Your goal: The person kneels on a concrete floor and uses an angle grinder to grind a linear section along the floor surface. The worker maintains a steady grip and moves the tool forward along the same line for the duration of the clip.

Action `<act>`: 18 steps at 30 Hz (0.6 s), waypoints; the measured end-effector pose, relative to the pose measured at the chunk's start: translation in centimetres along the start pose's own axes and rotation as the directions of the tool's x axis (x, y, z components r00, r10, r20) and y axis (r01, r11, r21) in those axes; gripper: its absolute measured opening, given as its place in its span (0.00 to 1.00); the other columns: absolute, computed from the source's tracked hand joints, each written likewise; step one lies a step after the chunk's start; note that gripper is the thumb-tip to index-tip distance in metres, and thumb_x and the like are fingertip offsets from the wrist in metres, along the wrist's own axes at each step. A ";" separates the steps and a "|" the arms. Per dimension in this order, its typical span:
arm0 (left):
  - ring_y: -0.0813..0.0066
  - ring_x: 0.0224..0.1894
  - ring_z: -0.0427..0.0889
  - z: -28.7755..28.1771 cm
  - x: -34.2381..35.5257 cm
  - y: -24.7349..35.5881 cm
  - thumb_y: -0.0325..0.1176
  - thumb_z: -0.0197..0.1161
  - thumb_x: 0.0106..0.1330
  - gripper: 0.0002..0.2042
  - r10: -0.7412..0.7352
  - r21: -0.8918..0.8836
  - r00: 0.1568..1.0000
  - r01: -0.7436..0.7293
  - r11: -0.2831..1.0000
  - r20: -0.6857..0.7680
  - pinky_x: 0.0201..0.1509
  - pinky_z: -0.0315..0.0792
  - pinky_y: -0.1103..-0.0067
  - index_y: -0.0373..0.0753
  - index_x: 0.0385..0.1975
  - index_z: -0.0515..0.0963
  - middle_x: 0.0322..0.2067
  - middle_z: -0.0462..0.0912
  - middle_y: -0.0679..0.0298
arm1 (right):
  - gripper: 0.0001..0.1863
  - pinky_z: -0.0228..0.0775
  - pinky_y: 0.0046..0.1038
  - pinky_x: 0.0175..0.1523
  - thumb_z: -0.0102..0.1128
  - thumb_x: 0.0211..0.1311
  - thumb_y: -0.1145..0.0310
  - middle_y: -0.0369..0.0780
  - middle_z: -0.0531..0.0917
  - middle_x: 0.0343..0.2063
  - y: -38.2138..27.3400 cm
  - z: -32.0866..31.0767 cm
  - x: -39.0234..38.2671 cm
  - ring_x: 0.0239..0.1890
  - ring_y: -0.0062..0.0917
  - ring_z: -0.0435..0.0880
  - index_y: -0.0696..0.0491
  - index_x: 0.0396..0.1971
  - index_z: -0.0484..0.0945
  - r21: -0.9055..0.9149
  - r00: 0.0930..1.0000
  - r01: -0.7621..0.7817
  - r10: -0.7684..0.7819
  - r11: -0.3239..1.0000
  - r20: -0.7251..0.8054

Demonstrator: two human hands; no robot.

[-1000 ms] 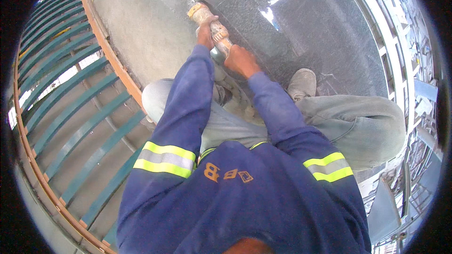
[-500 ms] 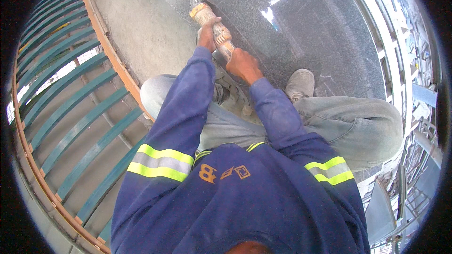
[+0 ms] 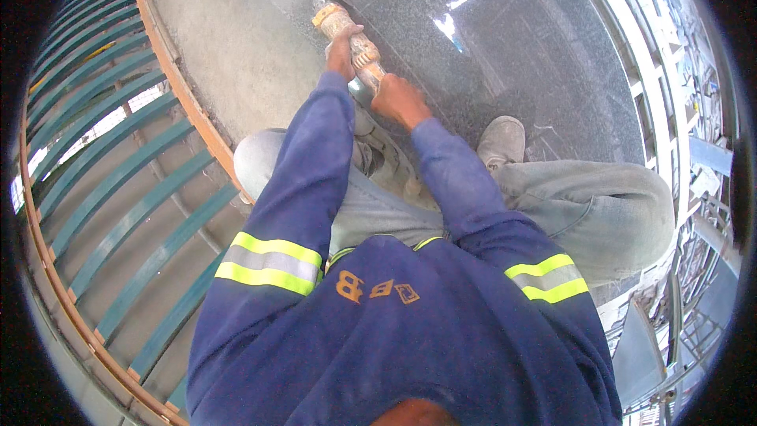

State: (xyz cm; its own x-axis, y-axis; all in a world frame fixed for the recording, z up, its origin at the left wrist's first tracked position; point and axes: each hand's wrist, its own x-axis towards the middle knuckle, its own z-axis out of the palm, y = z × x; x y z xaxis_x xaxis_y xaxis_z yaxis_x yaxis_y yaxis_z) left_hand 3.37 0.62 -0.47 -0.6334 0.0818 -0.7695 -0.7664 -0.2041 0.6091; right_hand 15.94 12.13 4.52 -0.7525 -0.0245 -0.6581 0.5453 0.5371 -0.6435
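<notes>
Two sets of our fingers are curled tightly round the tool (image 3: 338,24), left hand (image 3: 340,57) on its body, right hand (image 3: 400,101) on its rear, its head by the left edge of the slab (image 3: 505,63), where we should guide it steadily.

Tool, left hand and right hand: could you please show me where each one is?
Tool (image 3: 365,54): head view, on the middle of its body.
Left hand (image 3: 340,56): head view, near the base of the thumb.
Right hand (image 3: 400,101): head view, on the back of the hand.
</notes>
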 end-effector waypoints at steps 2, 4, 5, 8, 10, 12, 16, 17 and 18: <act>0.63 0.24 0.82 -1.0 0.4 -0.1 0.34 0.67 0.55 0.18 0.000 -0.029 1.000 0.000 1.000 -0.004 0.28 0.82 0.65 0.35 0.42 0.71 0.27 0.77 0.58 | 0.19 0.77 0.44 0.52 0.64 0.50 0.67 0.55 0.85 0.43 -0.2 0.4 -0.3 0.47 0.48 0.85 0.61 0.41 0.83 -0.012 1.000 0.008 -0.008 1.000 -0.002; 0.64 0.24 0.82 -1.0 0.3 -0.5 0.34 0.67 0.54 0.17 0.003 -0.037 1.000 -0.003 0.999 -0.017 0.28 0.82 0.66 0.35 0.41 0.71 0.26 0.77 0.59 | 0.18 0.77 0.45 0.52 0.64 0.50 0.67 0.55 0.85 0.42 0.1 0.5 -0.8 0.48 0.48 0.85 0.62 0.41 0.83 -0.014 1.000 0.004 -0.004 1.000 -0.005; 0.64 0.24 0.82 -0.4 -0.5 -0.8 0.33 0.67 0.54 0.17 0.009 -0.029 1.000 -0.010 1.000 -0.029 0.28 0.82 0.66 0.35 0.41 0.71 0.26 0.77 0.59 | 0.18 0.76 0.45 0.52 0.62 0.51 0.68 0.57 0.84 0.42 0.2 0.2 -1.3 0.47 0.49 0.85 0.63 0.40 0.83 -0.008 1.000 0.000 0.000 1.000 -0.008; 0.64 0.23 0.82 -0.1 -1.5 -0.9 0.33 0.67 0.55 0.17 0.015 -0.021 1.000 -0.015 1.000 -0.006 0.28 0.81 0.66 0.35 0.41 0.72 0.26 0.77 0.59 | 0.17 0.75 0.47 0.52 0.60 0.52 0.69 0.58 0.84 0.41 0.2 0.1 -2.0 0.47 0.51 0.84 0.64 0.39 0.82 0.007 1.000 -0.002 0.002 1.000 -0.025; 0.63 0.23 0.81 -0.5 -1.4 -0.8 0.34 0.66 0.56 0.16 0.000 -0.031 1.000 0.001 1.000 0.029 0.28 0.81 0.66 0.36 0.41 0.71 0.25 0.77 0.59 | 0.17 0.75 0.47 0.51 0.59 0.52 0.69 0.59 0.84 0.40 0.1 0.1 -2.4 0.47 0.52 0.84 0.64 0.38 0.83 0.011 1.000 0.000 0.000 1.000 -0.030; 0.62 0.23 0.81 -1.1 -1.0 -0.9 0.34 0.65 0.58 0.15 -0.030 -0.050 0.998 0.033 0.998 0.064 0.27 0.81 0.65 0.37 0.40 0.70 0.25 0.76 0.59 | 0.16 0.75 0.47 0.51 0.59 0.52 0.69 0.59 0.84 0.40 -0.1 0.1 -2.6 0.46 0.52 0.84 0.64 0.38 0.83 0.012 1.000 0.003 -0.002 1.000 -0.026; 0.62 0.24 0.82 -0.6 -0.8 -1.1 0.35 0.66 0.57 0.14 -0.048 -0.029 0.999 0.048 0.998 0.013 0.29 0.81 0.65 0.37 0.39 0.71 0.25 0.77 0.58 | 0.17 0.76 0.46 0.51 0.61 0.51 0.68 0.58 0.84 0.41 0.3 0.3 -2.2 0.47 0.51 0.84 0.63 0.39 0.83 0.017 0.999 -0.019 0.020 1.000 -0.045; 0.62 0.24 0.82 -0.9 -0.5 -1.1 0.35 0.66 0.57 0.15 -0.043 -0.026 0.999 0.043 0.999 0.014 0.30 0.81 0.65 0.37 0.39 0.72 0.26 0.78 0.58 | 0.17 0.77 0.45 0.51 0.64 0.50 0.67 0.56 0.85 0.41 0.2 0.3 -2.0 0.47 0.49 0.85 0.62 0.39 0.83 0.011 0.999 -0.022 0.022 1.000 -0.033; 0.62 0.24 0.82 -1.1 -0.2 -1.0 0.35 0.66 0.57 0.15 -0.037 -0.024 0.999 0.038 0.999 0.016 0.31 0.81 0.65 0.38 0.40 0.72 0.26 0.78 0.58 | 0.18 0.78 0.44 0.51 0.66 0.49 0.66 0.54 0.85 0.42 0.1 0.3 -1.7 0.47 0.47 0.86 0.60 0.40 0.84 0.004 0.999 -0.024 0.024 1.000 -0.022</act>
State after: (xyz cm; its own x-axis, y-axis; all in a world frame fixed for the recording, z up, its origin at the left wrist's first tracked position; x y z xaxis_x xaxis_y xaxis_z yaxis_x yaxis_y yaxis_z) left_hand 4.37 -0.28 -1.18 -0.6059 0.1051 -0.7885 -0.7870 -0.2239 0.5749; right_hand 17.39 11.96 5.43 -0.7469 0.0069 -0.6649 0.5647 0.5346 -0.6288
